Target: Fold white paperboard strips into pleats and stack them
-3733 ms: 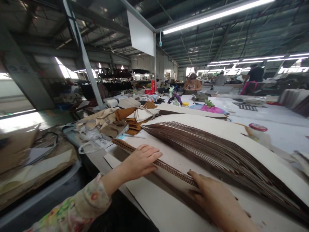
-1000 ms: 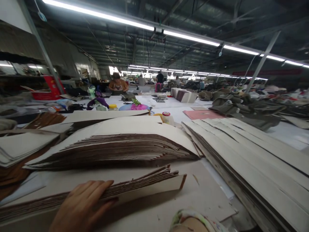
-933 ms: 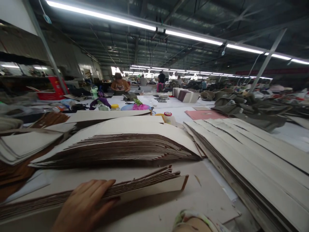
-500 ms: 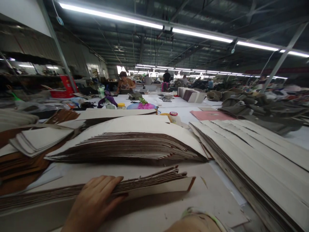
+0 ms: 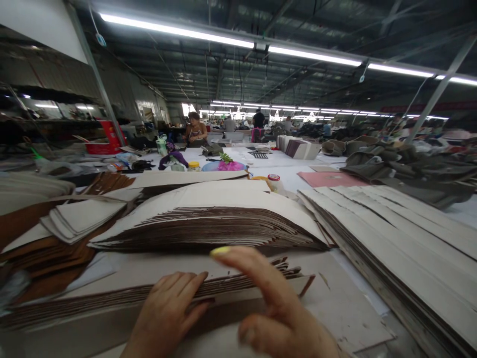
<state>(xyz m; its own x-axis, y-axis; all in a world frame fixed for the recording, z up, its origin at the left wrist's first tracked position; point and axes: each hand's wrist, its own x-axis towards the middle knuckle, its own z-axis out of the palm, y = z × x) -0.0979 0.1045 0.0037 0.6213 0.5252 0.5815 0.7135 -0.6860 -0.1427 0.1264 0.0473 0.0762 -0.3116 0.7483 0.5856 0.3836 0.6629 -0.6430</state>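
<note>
inspection of the bench at the wearer's hands. change noted: the right hand (image 5: 278,311), a moment ago only a wrist with a floral cuff at the lower edge, has risen into view above the work, blurred by motion. its fingers are released, spread and holding nothing; the forefinger, with a yellow nail, extends leftward over the sheets. the left hand (image 5: 167,315) stays on a thin fanned stack of cream sheets with dark brown edges (image 5: 112,297), fingers curled over the layers and grasping them. that stack lies across a flat cream board (image 5: 346,303), its far end just beyond the right hand. behind it sits a tall arched stack of cream sheets with brown edges (image 5: 208,231). a long stack of pale cream strips (image 5: 387,233) lies to the right, and a small pile of cream pieces (image 5: 80,219) to the left. a seated co-worker (image 5: 196,132) is far down the table.
</note>
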